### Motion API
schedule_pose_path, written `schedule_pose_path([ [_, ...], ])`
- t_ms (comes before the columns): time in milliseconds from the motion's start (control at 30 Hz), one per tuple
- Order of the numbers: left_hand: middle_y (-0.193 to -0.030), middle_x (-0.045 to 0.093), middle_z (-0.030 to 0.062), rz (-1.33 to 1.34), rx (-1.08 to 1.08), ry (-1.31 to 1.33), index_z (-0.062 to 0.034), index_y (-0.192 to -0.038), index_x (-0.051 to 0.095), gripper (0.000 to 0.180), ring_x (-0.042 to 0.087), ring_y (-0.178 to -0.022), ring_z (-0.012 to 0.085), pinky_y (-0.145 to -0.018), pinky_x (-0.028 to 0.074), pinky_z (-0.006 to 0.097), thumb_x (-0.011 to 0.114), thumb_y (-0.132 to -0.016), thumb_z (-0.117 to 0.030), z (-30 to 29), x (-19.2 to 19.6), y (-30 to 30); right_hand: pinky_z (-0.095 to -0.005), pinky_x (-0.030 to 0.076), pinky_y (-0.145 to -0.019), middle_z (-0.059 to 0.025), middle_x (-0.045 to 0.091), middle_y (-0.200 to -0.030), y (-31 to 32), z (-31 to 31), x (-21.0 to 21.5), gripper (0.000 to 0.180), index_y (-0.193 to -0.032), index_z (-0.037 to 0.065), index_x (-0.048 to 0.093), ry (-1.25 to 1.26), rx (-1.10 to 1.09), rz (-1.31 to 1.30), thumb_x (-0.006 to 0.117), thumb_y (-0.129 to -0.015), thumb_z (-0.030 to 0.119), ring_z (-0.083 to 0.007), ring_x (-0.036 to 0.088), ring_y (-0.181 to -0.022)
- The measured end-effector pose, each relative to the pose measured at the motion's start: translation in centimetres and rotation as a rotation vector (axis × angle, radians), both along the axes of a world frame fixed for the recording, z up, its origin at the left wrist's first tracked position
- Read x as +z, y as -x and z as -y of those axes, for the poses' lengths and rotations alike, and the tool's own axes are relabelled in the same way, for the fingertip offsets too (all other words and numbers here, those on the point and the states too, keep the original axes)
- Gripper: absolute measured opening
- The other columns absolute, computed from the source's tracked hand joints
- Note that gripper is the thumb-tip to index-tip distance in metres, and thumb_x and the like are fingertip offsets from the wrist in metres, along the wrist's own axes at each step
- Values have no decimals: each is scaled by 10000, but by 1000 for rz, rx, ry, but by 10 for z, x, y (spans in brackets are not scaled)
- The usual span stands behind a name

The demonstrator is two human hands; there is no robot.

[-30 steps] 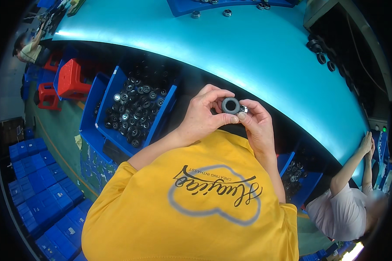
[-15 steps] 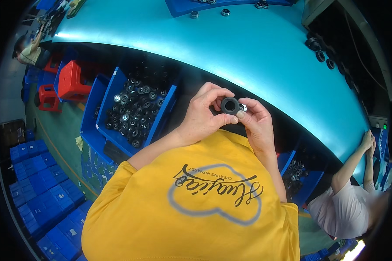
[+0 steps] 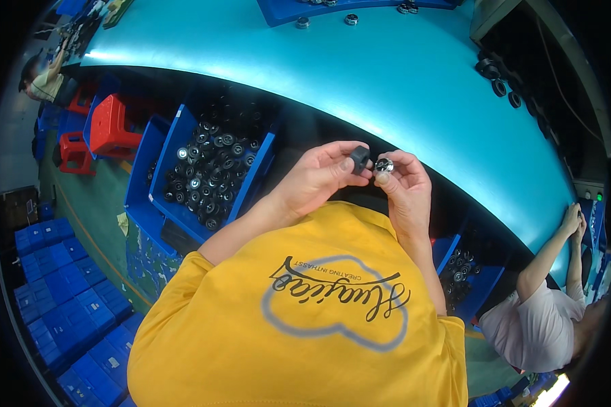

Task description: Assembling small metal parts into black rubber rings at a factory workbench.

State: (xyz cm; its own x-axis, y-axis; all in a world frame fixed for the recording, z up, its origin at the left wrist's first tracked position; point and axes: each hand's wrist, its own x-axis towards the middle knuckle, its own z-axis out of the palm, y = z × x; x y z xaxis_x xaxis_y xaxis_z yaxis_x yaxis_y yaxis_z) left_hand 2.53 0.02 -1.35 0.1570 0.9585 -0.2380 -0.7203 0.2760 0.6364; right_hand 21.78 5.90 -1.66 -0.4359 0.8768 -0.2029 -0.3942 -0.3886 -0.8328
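In front of my chest, beside the near edge of the bench, my left hand (image 3: pixel 322 173) pinches a black ring-shaped part (image 3: pixel 359 159) between thumb and fingers, its opening turned away from view. Close to its right, my right hand (image 3: pixel 406 180) grips a small shiny metal round part (image 3: pixel 384 165), thumb below and fingers behind. A narrow gap separates the two parts. What exact kind of fitting they are cannot be told.
A blue bin (image 3: pixel 173 156) of black and silver round parts stands left, another blue bin (image 3: pixel 461 271) lower right. Past the teal bench (image 3: pixel 414 88) lies a blue tray (image 3: pixel 278 15). Red stools (image 3: pixel 108 129) and stacked blue boxes (image 3: pixel 75 305) are left; a co-worker (image 3: pixel 540 315) sits right.
The black ring has tilted, so its round opening no longer faces up. My hands have drawn slightly apart, and the metal part in my right hand now shows more fully.
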Motion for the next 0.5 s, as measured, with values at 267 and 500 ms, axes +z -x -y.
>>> schedule_pose_path([
  [267,-1279,614,219,386,-67,24,83,-1443,427,532,644,-1161,292,-1035,540,387,584,-1032,-216,-2,-13,0,-261,532,-904,-51,687,-1040,-5,0,11,372,-1196,-3,641,-89,9,13,791,-856,-16,-116,659,-966],
  [500,-1274,609,211,412,-73,22,80,-1443,427,526,638,-1150,277,-1025,537,397,577,-1032,-211,-1,-17,0,-263,544,-893,-75,689,-1065,-3,2,14,365,-1192,-15,628,-89,14,18,781,-860,-26,-134,678,-1007],
])
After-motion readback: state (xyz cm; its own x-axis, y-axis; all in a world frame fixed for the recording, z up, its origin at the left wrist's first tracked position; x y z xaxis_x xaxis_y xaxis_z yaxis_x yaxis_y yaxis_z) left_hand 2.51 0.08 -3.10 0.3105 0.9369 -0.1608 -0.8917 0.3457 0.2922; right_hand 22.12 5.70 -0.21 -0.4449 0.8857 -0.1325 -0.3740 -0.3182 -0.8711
